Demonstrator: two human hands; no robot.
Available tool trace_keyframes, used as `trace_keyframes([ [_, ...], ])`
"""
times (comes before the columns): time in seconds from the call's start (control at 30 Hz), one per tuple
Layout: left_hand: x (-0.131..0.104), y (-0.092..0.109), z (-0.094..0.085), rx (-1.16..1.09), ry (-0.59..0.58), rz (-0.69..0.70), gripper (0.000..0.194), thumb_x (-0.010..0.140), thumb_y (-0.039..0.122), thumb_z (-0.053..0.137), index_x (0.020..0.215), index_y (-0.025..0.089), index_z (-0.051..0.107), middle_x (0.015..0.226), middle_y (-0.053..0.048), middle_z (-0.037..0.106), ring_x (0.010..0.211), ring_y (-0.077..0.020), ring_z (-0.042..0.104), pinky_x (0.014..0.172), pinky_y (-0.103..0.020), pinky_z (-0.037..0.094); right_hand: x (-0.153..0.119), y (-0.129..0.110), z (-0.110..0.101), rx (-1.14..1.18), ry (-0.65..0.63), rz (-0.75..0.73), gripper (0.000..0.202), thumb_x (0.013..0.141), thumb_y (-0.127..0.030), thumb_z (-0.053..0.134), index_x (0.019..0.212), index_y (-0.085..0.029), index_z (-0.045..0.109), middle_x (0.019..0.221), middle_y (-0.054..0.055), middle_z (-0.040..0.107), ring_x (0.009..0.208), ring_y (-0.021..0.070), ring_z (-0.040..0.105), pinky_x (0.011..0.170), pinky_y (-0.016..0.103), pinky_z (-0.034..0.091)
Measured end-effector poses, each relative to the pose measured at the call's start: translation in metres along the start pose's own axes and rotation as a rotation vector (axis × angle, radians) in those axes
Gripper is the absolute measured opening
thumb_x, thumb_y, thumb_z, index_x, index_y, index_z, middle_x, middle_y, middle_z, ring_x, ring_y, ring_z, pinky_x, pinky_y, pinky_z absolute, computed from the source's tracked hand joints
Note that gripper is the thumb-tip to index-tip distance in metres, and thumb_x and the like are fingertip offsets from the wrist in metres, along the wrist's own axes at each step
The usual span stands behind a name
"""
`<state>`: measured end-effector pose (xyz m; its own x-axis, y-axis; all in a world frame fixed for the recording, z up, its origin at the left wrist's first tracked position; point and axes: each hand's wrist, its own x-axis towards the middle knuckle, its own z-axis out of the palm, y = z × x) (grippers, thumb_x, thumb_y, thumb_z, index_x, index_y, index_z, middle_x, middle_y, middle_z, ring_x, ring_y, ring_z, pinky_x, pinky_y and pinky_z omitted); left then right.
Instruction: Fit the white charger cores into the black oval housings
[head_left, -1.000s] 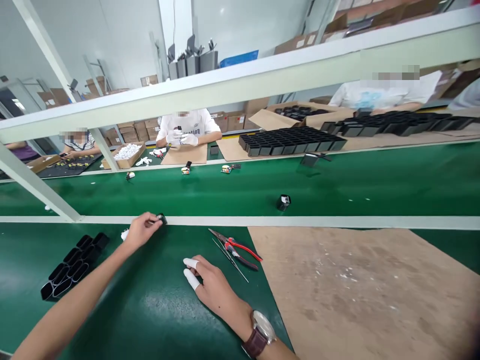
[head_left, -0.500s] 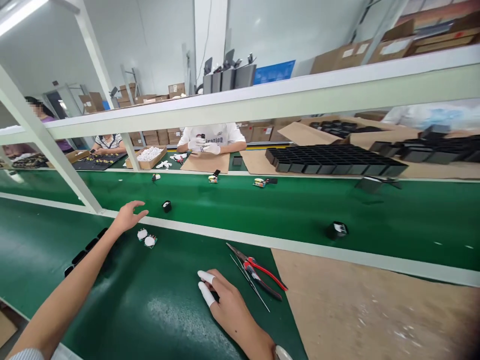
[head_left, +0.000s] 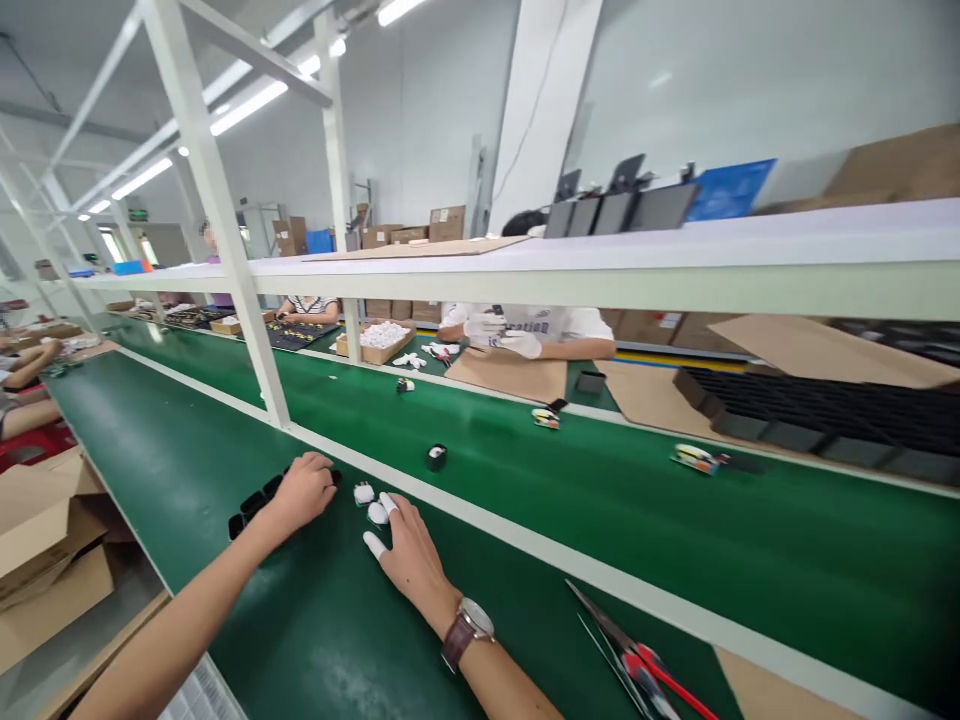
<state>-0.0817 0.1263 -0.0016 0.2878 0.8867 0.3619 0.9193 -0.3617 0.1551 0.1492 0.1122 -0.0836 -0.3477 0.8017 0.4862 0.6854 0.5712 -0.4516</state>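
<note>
My left hand [head_left: 306,490] is over the far end of a row of black cups [head_left: 255,503] on the green table; its fingers are curled down at a black cup there. My right hand [head_left: 409,545], with white covers on thumb and forefinger and a watch at the wrist, reaches beside two small boards with round white parts. One white part [head_left: 363,493] lies farther off, the other [head_left: 377,513] sits between the parted thumb and forefinger. Long-nosed pliers [head_left: 637,655] with red handles lie at the lower right, tweezers [head_left: 609,655] alongside.
Beyond the white rail [head_left: 480,510], a green belt [head_left: 600,500] carries a black cup with a white part [head_left: 436,457] and small wired boards [head_left: 546,417]. A person with white gloves [head_left: 517,340] sits across. A white post [head_left: 259,350] stands near my left hand. Cardboard boxes [head_left: 45,540] are at left.
The view has swung left. My left hand has come back from the belt side to the row of cups. My right hand has moved from near the pliers to the white parts.
</note>
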Motion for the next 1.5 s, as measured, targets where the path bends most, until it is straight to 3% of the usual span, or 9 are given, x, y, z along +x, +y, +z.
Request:
trace_keyframes([
  [0.17, -0.014, 0.052, 0.002, -0.155, 0.036, 0.116, 0.010, 0.085, 0.015, 0.071, 0.079, 0.022, 0.068, 0.128, -0.009, 0.074, 0.120, -0.0242, 0.070, 0.103, -0.034, 0.058, -0.009, 0.011, -0.001, 0.039, -0.019, -0.077, 0.024, 0.091, -0.014, 0.057, 0.110, -0.019, 0.071, 0.110, 0.014, 0.071, 0.099, 0.0312, 0.068, 0.091, 0.052, 0.061],
  [0.37, -0.041, 0.089, 0.022, -0.446, -0.052, 0.331, 0.010, 0.085, 0.019, 0.074, 0.082, 0.020, 0.064, 0.125, -0.013, 0.073, 0.112, -0.0260, 0.073, 0.095, -0.034, 0.060, -0.090, 0.065, -0.058, 0.251, -0.127, -0.113, 0.047, 0.093, -0.016, 0.055, 0.138, -0.026, 0.064, 0.129, 0.015, 0.070, 0.116, 0.0290, 0.070, 0.100, 0.047, 0.061],
  [0.5, -0.042, 0.109, 0.035, -0.457, -0.173, 0.451, 0.015, 0.093, 0.032, 0.074, 0.091, 0.019, 0.066, 0.121, -0.014, 0.071, 0.110, -0.0273, 0.071, 0.094, -0.036, 0.059, -0.126, 0.057, -0.102, 0.263, -0.266, -0.007, 0.065, 0.090, -0.005, 0.045, 0.150, -0.025, 0.055, 0.149, 0.013, 0.060, 0.139, 0.0258, 0.057, 0.119, 0.052, 0.047],
  [0.63, -0.036, 0.124, 0.050, -0.541, -0.243, 0.457, 0.035, 0.091, 0.049, 0.077, 0.107, 0.020, 0.064, 0.109, -0.010, 0.070, 0.099, -0.0260, 0.070, 0.089, -0.037, 0.059, -0.140, 0.041, -0.115, 0.146, -0.170, 0.098, 0.064, 0.092, -0.007, 0.047, 0.154, -0.023, 0.047, 0.159, 0.013, 0.048, 0.149, 0.0269, 0.046, 0.122, 0.056, 0.043],
  [0.77, -0.042, 0.129, 0.066, -0.630, -0.314, 0.315, 0.066, 0.079, 0.060, 0.086, 0.127, 0.024, 0.059, 0.116, -0.008, 0.070, 0.101, -0.0277, 0.072, 0.091, -0.040, 0.059, -0.149, 0.036, -0.109, 0.041, -0.039, 0.112, 0.056, 0.097, -0.020, 0.063, 0.151, -0.023, 0.049, 0.141, 0.016, 0.062, 0.134, 0.0325, 0.057, 0.110, 0.058, 0.053],
  [0.93, -0.057, 0.122, 0.077, -0.740, -0.342, 0.256, 0.102, 0.068, 0.056, 0.094, 0.153, 0.030, 0.043, 0.146, -0.013, 0.059, 0.134, -0.0351, 0.060, 0.114, -0.051, 0.051, -0.147, 0.031, -0.107, 0.042, 0.078, 0.099, 0.039, 0.099, -0.019, 0.057, 0.139, -0.022, 0.056, 0.118, 0.013, 0.069, 0.113, 0.0302, 0.065, 0.095, 0.052, 0.060],
  [1.17, -0.064, 0.127, 0.080, -0.803, -0.355, 0.293, 0.075, 0.097, 0.031, 0.071, 0.161, 0.036, 0.032, 0.145, -0.009, 0.063, 0.133, -0.0284, 0.062, 0.114, -0.048, 0.051, -0.141, -0.001, -0.123, 0.144, 0.227, -0.006, 0.049, 0.099, -0.010, 0.056, 0.143, -0.028, 0.051, 0.122, 0.012, 0.063, 0.115, 0.0272, 0.063, 0.096, 0.048, 0.058],
  [1.37, -0.060, 0.130, 0.079, -0.645, -0.258, 0.311, 0.073, 0.089, 0.046, 0.081, 0.153, 0.032, 0.048, 0.129, -0.010, 0.068, 0.115, -0.0300, 0.066, 0.099, -0.045, 0.059, -0.143, -0.004, -0.121, 0.100, 0.249, -0.016, 0.057, 0.098, -0.011, 0.060, 0.150, -0.027, 0.044, 0.121, 0.013, 0.064, 0.115, 0.0287, 0.064, 0.095, 0.050, 0.059],
  [1.5, -0.062, 0.125, 0.069, -0.671, -0.302, 0.306, 0.078, 0.082, 0.044, 0.085, 0.152, 0.035, 0.052, 0.142, -0.010, 0.063, 0.126, -0.0316, 0.066, 0.107, -0.042, 0.057, -0.145, -0.004, -0.124, 0.127, 0.260, 0.067, 0.052, 0.096, -0.011, 0.061, 0.144, -0.029, 0.049, 0.123, 0.011, 0.067, 0.117, 0.0271, 0.065, 0.100, 0.048, 0.057],
])
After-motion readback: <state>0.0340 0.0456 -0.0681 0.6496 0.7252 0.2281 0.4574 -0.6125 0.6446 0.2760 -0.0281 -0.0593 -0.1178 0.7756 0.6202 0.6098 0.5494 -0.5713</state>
